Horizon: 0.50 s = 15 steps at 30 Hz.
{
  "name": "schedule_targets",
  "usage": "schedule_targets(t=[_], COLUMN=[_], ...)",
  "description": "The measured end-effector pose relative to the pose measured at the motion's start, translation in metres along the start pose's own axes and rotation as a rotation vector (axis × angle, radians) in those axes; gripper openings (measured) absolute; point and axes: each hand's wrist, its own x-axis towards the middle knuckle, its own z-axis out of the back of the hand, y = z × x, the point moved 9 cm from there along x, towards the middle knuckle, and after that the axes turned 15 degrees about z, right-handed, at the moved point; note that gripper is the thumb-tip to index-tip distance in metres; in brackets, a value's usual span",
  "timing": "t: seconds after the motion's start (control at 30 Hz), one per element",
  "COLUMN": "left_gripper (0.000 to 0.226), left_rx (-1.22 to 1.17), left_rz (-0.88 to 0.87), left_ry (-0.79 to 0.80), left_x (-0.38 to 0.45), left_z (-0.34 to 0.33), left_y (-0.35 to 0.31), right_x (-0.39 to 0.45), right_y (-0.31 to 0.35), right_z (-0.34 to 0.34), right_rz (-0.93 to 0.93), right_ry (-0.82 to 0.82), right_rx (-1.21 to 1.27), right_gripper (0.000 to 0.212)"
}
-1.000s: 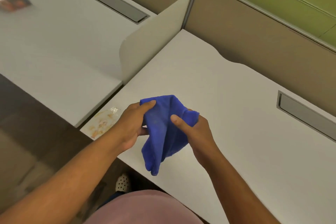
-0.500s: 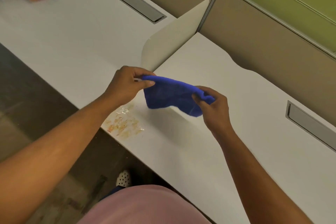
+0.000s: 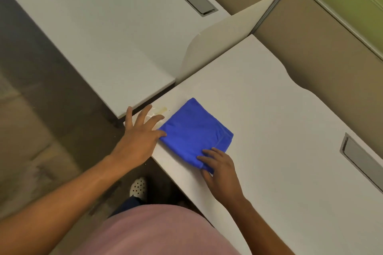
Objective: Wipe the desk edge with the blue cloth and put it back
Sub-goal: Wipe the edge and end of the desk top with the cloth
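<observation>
Soft blue cloth (image 3: 194,132), matt desk (image 3: 269,130)

The blue cloth (image 3: 195,132) lies folded flat on the white desk (image 3: 269,130), right at its near edge. The left hand (image 3: 141,136) rests spread at the cloth's left corner, fingers over a yellowish stain (image 3: 160,110); the right hand (image 3: 220,168) presses fingertips on the cloth's near corner.

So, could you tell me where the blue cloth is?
Blue cloth lies folded at the desk edge, between left hand and right hand.
</observation>
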Motion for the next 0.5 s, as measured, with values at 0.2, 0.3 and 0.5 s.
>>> schedule_targets(t=[0.2,0.3,0.5], left_gripper=[0.026,0.035,0.072], left_rx=[-0.047,-0.180,-0.830], left_rz=[0.144,0.266,0.910], left_ry=[-0.100,-0.181,-0.292], left_x=[-0.036,-0.060,-0.121], left_z=[-0.006,-0.009,-0.056], left_y=[0.006,0.005,0.006], right_x=[0.010,0.025,0.099], right_y=[0.014,0.018,0.033], right_z=[0.014,0.016,-0.017], right_rz=[0.059,0.060,0.156], right_ry=[0.003,-0.050,-0.004], right_rx=[-0.022,0.006,-0.051], right_gripper=[0.041,0.053,0.094])
